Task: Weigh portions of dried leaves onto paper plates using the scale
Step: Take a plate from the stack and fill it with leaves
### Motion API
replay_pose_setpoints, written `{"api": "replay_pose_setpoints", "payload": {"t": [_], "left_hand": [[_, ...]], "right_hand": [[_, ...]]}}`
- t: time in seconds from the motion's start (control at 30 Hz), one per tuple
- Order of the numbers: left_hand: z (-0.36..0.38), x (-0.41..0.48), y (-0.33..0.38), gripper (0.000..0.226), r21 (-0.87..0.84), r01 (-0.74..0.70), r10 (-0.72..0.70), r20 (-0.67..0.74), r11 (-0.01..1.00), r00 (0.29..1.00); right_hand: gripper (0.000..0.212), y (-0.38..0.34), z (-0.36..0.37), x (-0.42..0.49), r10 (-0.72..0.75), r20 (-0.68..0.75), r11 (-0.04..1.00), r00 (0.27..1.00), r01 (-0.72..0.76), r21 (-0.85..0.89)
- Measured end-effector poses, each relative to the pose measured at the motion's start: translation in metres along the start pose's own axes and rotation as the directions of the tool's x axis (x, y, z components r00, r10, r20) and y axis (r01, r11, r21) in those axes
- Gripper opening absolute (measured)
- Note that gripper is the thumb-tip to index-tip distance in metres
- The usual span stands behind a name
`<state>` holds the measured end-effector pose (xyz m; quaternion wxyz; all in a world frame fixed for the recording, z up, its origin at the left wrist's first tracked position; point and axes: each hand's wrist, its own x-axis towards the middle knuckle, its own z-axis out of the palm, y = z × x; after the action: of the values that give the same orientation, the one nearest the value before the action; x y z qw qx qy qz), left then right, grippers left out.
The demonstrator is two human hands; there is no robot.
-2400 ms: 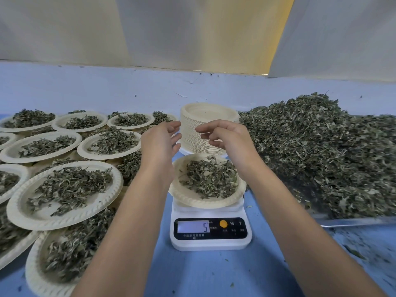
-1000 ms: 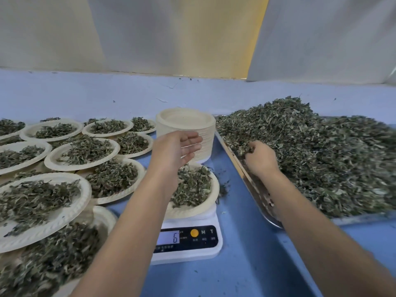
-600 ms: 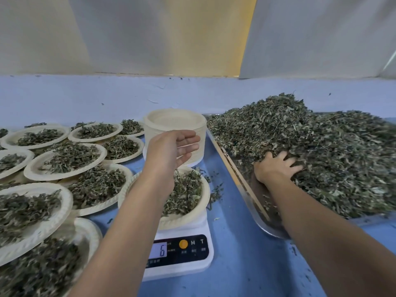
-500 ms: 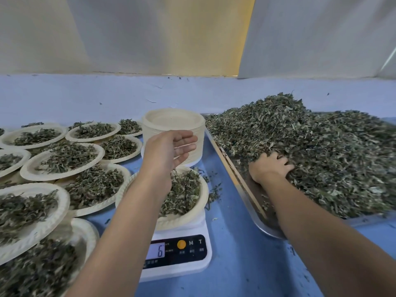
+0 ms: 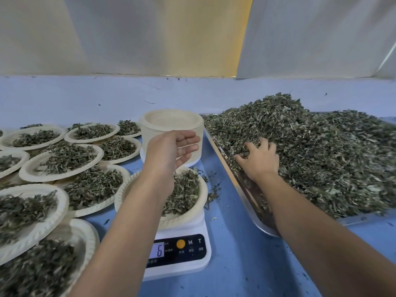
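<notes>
A white digital scale [image 5: 182, 262] stands on the blue table and its display reads 6. On it sits a paper plate [image 5: 199, 202] holding dried leaves [image 5: 184, 189]. My left hand [image 5: 171, 151] hovers over that plate, palm turned right, fingers relaxed and empty. My right hand [image 5: 259, 157] lies in the near left edge of the big pile of dried leaves [image 5: 321, 151] on a metal tray [image 5: 257, 224], fingers curling into the leaves. A stack of empty paper plates [image 5: 171, 127] stands just behind the scale.
Several filled paper plates [image 5: 62, 161] crowd the table's left side, some overlapping. Loose leaf bits lie on the blue surface [image 5: 235, 264] between scale and tray. A pale wall rises behind the table.
My right hand left the scale plate, reached right into the leaf pile and now curls its fingers into it. The scale reading went from 5 to 6. My left hand stayed hovering.
</notes>
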<state>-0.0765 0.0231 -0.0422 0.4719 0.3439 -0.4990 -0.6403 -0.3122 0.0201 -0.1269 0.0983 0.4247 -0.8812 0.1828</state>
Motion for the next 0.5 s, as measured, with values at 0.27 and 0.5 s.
{"api": "replay_pose_setpoints", "payload": {"t": [0.27, 0.5], "left_hand": [[-0.002, 0.000, 0.001, 0.029, -0.004, 0.005, -0.005, -0.011, 1.000, 1.000], [-0.004, -0.001, 0.003, 0.029, -0.024, 0.000, 0.000, -0.023, 1.000, 1.000]], "right_hand": [[0.039, -0.004, 0.000, -0.004, -0.126, 0.203, 0.992, 0.971, 0.116, 0.058], [0.039, -0.011, -0.004, -0.006, -0.091, 0.077, 0.992, 0.993, 0.084, 0.090]]}}
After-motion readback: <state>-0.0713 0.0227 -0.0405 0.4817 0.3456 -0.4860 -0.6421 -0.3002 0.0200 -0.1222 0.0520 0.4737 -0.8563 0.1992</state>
